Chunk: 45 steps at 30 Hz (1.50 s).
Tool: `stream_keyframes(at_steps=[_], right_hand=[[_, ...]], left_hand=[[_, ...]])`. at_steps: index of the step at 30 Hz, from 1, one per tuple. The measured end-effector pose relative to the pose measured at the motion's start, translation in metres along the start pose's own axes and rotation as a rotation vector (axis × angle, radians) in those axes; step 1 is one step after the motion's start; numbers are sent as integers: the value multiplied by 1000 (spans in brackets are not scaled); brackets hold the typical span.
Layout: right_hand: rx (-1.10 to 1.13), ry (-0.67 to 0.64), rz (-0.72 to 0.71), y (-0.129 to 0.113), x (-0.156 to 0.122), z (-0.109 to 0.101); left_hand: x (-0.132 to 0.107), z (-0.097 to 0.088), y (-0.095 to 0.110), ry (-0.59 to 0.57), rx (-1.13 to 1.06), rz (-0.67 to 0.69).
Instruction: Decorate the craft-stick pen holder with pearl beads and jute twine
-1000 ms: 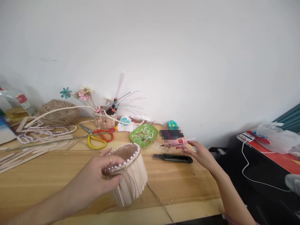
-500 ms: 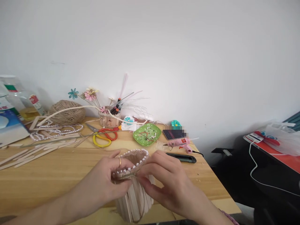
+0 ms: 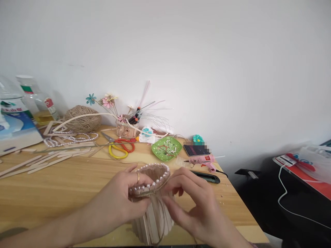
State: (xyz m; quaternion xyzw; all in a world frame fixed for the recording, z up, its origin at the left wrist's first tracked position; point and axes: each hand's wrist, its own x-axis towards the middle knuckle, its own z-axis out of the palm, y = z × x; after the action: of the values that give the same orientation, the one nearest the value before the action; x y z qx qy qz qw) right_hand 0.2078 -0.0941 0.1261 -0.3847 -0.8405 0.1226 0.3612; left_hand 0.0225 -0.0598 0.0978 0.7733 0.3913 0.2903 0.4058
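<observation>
Between my hands, close to the table's front, stands a cup of wooden craft sticks (image 3: pixel 153 220), its rim edged with white pearl beads (image 3: pixel 160 182). My left hand (image 3: pixel 126 196) grips the rim from the left, fingers inside and thumb outside. Twine (image 3: pixel 163 217) runs round the outside below the beads, and a loose length loops down the front. At the rim's right side, my right hand (image 3: pixel 192 199) has thumb and fingertips close together on the twine; the exact contact is partly hidden.
Scissors (image 3: pixel 119 151), a green dish (image 3: pixel 165 156), a phone (image 3: pixel 195 150), a pink glue gun (image 3: pixel 203 159) and a utility knife (image 3: pixel 207 177) lie beyond the cup. Loose craft sticks (image 3: pixel 49 162), a twine ball (image 3: pixel 82 119) and bottles (image 3: pixel 38 103) are at left. A decorated pot (image 3: pixel 126 130) stands behind.
The view has shifted slightly, so everything sits further right. My right fingertips have slid rightward along the rim, away from my left thumb. My left hand keeps its grip.
</observation>
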Motion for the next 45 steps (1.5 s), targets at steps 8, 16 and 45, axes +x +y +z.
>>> stream_keyframes(at_steps=[8, 16, 45], right_hand=[[-22, 60, -7, -1, -6, 12], [33, 112, 65, 0, -1, 12], [47, 131, 86, -7, 4, 18]], left_hand=[[-2, -1, -1, 1, -19, 10], [-4, -4, 4, -45, -94, -46], [-7, 3, -4, 134, -2, 11]])
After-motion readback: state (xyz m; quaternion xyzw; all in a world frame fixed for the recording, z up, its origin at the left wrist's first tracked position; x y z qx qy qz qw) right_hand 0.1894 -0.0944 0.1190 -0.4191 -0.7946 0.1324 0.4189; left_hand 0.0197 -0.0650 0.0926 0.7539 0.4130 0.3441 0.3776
